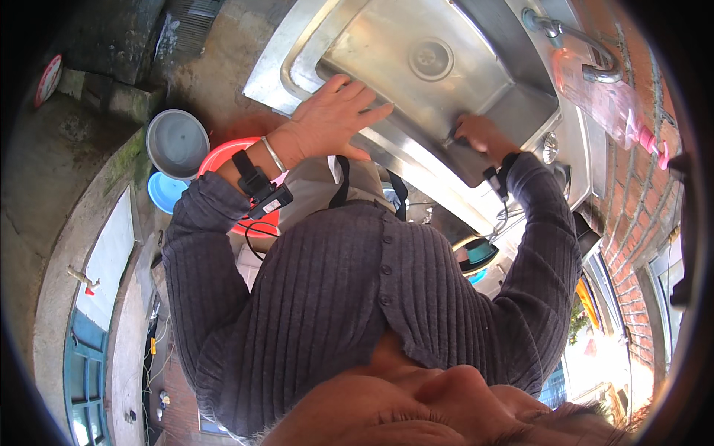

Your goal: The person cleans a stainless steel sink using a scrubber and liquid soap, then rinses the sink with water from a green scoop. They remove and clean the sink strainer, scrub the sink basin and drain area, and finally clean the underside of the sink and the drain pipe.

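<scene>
My left hand [343,114] lies palm down over the front rim of the stainless steel sink [385,134], fingers spread, holding nothing. Down in the basin, my right hand [481,132] presses a small dark grey pad [453,136] against the metal near the front right corner. The fingers mostly hide the pad; it may be a steel wool scourer. The round drain [432,59] sits in the basin floor, beyond both hands. A loose strainer [550,147] rests on the ledge right of the basin.
A curved metal tap [602,72] and a clear plastic bottle with a pink top [608,103] stand by the brick wall [641,184]. Left of me are a grey basin [177,144], a blue basin [166,192] and a red basin [228,150]. Cables hang from both wrist devices.
</scene>
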Available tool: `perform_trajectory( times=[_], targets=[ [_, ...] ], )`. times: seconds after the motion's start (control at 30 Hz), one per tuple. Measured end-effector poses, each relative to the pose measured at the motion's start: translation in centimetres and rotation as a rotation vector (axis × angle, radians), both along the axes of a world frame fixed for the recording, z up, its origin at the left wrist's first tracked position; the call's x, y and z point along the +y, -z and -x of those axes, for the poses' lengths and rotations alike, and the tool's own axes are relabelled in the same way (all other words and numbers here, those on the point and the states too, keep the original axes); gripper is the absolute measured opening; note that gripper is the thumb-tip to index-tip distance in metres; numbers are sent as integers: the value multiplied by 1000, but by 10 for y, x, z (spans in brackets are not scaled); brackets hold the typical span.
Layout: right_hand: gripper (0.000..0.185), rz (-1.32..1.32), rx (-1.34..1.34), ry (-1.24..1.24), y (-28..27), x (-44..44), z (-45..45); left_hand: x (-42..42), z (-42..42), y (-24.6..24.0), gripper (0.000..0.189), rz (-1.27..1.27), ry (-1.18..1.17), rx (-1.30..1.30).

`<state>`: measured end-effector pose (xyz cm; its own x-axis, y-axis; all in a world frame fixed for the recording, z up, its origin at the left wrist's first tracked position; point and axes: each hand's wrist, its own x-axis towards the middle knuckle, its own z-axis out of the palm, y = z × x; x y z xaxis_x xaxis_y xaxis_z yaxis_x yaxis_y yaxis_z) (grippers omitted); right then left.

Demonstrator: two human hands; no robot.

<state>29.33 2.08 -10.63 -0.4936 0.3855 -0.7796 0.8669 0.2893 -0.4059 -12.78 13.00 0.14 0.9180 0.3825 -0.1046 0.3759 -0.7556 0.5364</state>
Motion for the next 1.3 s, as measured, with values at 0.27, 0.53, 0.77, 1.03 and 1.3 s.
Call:
perform_trajectory(
  times=[0.27,0.53,0.77,1.03,1.3],
  targets=[
    [19,-350,-690,-221,-34,57,-48,-1,0,3,88,2,-12,-24],
    [16,-109,-308,6,-87,-22,9,0,4,3,87,-15,-14,-60],
    [15,-530,-729,-95,-83,35,-48,-3,5,6,86,-30,-26,-91],
    [14,-143,-350,236,-119,-37,24,-2,6,7,86,-29,-25,-96],
    [18,-509,-483,276,-113,-6,-7,-2,4,9,81,-93,-25,-114]
  ],
)
